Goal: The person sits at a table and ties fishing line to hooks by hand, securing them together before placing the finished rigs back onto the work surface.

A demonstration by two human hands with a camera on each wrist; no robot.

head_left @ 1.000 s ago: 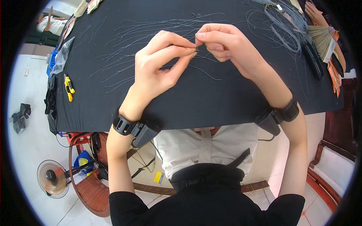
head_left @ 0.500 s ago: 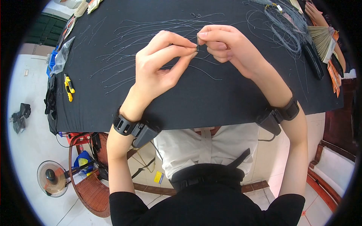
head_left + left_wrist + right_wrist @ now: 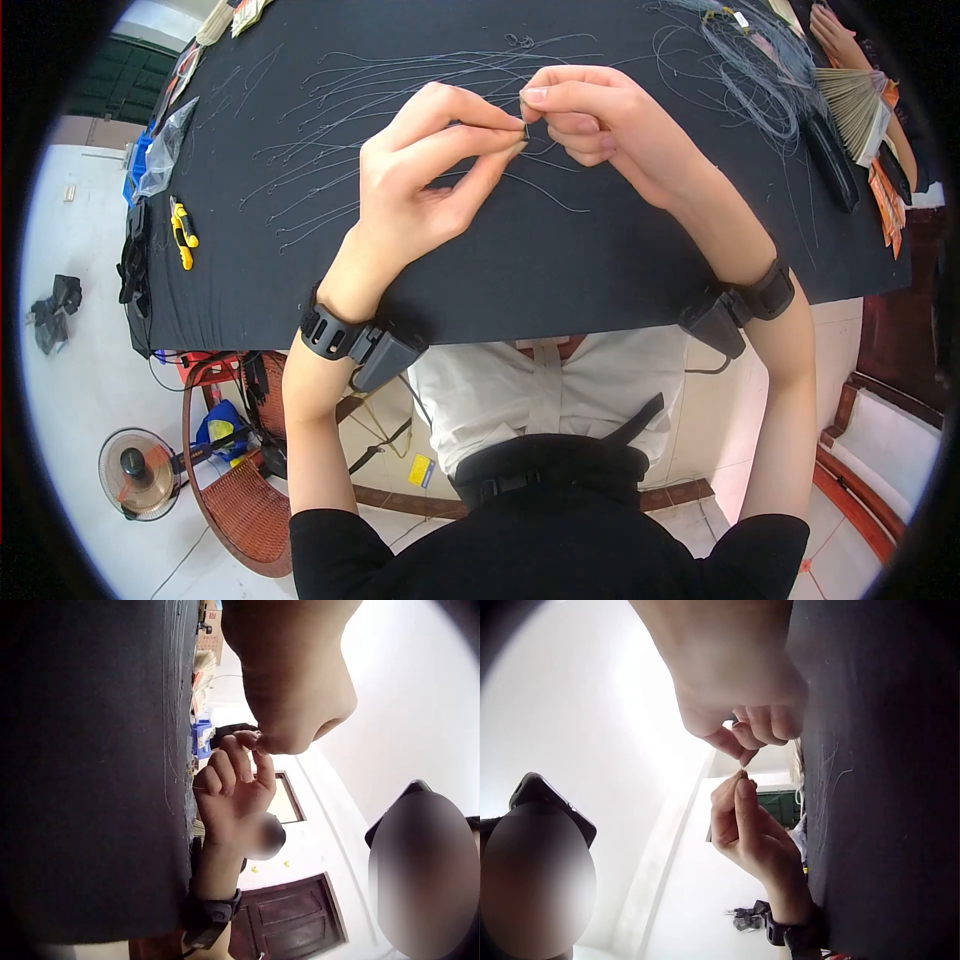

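Over the black-covered table, my left hand point(image 3: 415, 165) pinches a tiny bit of thin strand point(image 3: 526, 129) between its thumb and fingertips. Thumb and index finger of my right hand point(image 3: 625, 125) grip the same strand just above, its other fingers curled in. The two sets of fingertips almost meet. From the right wrist, a pale sliver of the strand point(image 3: 744, 768) shows between them; most of it is hidden by fingers. Several thin grey lines point(image 3: 330, 120) with small knobs or loops at their ends lie spread beneath and left of my hands.
A tangled coil of grey line point(image 3: 765, 85) lies at the right, beside a fanned bundle of pale strips point(image 3: 850, 110) and a black case point(image 3: 830, 165). Yellow-handled pliers point(image 3: 183, 233) and a clear plastic bag point(image 3: 168, 150) are at the left. Another person's hand point(image 3: 835, 38) is at the far right.
My right hand moved slightly up and right from the left fingertips, then back a little left. The left hand has barely shifted. A person at the upper left has gone out of view.
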